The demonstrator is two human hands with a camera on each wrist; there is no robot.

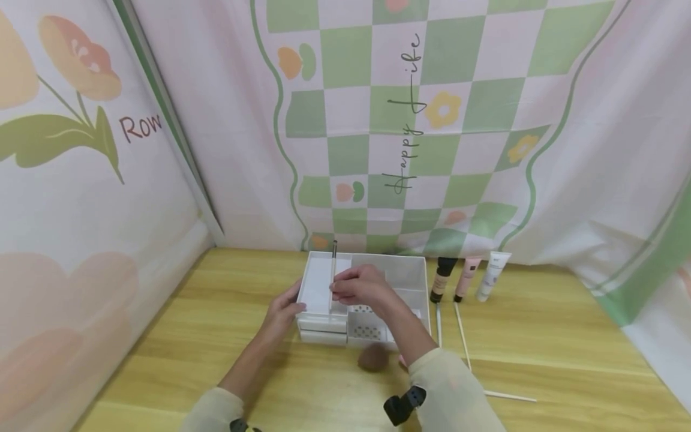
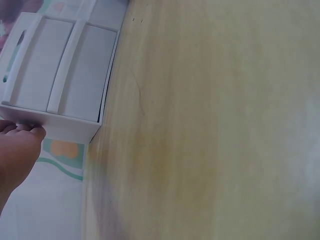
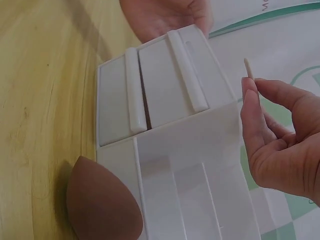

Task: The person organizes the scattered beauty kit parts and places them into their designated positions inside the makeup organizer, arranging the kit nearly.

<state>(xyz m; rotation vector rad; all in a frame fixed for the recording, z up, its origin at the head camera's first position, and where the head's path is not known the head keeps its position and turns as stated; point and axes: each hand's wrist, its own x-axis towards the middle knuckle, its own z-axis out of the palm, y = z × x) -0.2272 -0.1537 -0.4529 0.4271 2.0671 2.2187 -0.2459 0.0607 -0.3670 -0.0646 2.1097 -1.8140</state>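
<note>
A white desktop organizer (image 1: 426,273) stands on the wooden table, with two small drawers (image 3: 162,85) at its left front and compartments on the right. My left hand (image 1: 282,307) holds the organizer by its left side, thumb at the front corner. Above the organizer's flat left top, my right hand (image 1: 367,288) pinches a slim makeup brush (image 1: 333,264) between thumb and fingertips. Its dark tip points up and away; in the right wrist view the pale handle end (image 3: 249,67) sticks out past the fingertips. The drawers (image 2: 87,70) look closed in the left wrist view.
A brown makeup sponge (image 1: 373,357) lies before the organizer. To the right stand a dark-capped foundation tube (image 1: 441,281), a pink tube (image 1: 467,279) and a white tube (image 1: 492,276). Thin pale sticks (image 1: 463,336) lie near them. A patterned curtain (image 1: 345,150) hangs behind.
</note>
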